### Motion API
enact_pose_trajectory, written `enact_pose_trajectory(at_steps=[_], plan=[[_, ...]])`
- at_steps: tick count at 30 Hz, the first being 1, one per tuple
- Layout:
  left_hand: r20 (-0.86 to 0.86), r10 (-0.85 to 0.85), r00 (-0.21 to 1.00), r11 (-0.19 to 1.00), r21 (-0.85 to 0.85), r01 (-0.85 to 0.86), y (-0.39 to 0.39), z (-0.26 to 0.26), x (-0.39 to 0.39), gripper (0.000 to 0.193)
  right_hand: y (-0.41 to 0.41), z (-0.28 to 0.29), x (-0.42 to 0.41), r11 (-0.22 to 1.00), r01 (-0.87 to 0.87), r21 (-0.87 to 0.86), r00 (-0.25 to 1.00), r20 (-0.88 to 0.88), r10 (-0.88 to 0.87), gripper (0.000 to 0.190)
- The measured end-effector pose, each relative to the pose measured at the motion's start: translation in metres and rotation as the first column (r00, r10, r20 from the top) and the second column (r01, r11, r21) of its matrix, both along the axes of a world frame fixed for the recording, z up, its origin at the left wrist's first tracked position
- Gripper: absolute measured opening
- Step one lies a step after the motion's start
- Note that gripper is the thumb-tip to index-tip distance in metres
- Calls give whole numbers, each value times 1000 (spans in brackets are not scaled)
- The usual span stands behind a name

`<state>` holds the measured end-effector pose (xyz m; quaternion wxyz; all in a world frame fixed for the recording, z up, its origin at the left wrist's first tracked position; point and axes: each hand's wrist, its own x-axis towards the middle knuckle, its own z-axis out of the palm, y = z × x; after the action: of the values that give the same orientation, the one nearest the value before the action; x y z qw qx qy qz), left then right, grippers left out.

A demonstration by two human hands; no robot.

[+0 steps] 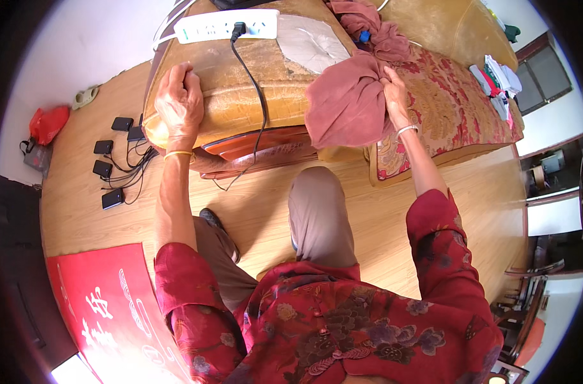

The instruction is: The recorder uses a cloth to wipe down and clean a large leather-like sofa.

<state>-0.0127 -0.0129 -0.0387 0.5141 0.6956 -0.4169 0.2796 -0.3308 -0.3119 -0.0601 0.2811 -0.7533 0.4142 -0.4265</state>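
My right hand (396, 93) grips a bunched reddish-brown cloth (346, 103), which hangs over the front edge of a worn tan leather sofa arm (224, 103). At the left end of that arm rests my left hand (180, 98), its fingers curled; no object shows in it. Between the hands, a black cable (260, 91) runs down from a white power strip (200, 26) on top of the arm. A pale patch (313, 43) covers part of the leather. Behind the cloth lies more reddish-brown fabric (392, 41) with a small blue item (364, 36) by it.
Folded clothes (500, 86) sit on the patterned sofa seat cover (445, 103). Several black boxes (113, 198) with cables lie on the wooden floor at left, near a red bag (49, 125) and a light clog (85, 97). A red mat (109, 297) lies lower left.
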Motion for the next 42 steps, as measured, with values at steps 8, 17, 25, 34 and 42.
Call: enact_pose_trajectory(at_steps=[8,17,25,34,42], plan=[[-17,21,1000,999,30,-20,2,-3,2,12,55,49,31,964,-188,188,960,240,141,35],[39,29,999,999,17,-29,2,0,0,11,49,50,78,820,-239,-520,970,-157,184,33],[19,3,1000,1000,-20,-2,2,1,0,11,41,46,88,826,-202,-526,969,-228,92,33],[-88,-26,996,999,29,28,5,4,-4,11,34,41,87,881,-153,-449,982,-167,85,36],[-115,-41,993,999,10,42,6,4,-4,12,38,43,87,884,-144,-446,985,-153,83,35]])
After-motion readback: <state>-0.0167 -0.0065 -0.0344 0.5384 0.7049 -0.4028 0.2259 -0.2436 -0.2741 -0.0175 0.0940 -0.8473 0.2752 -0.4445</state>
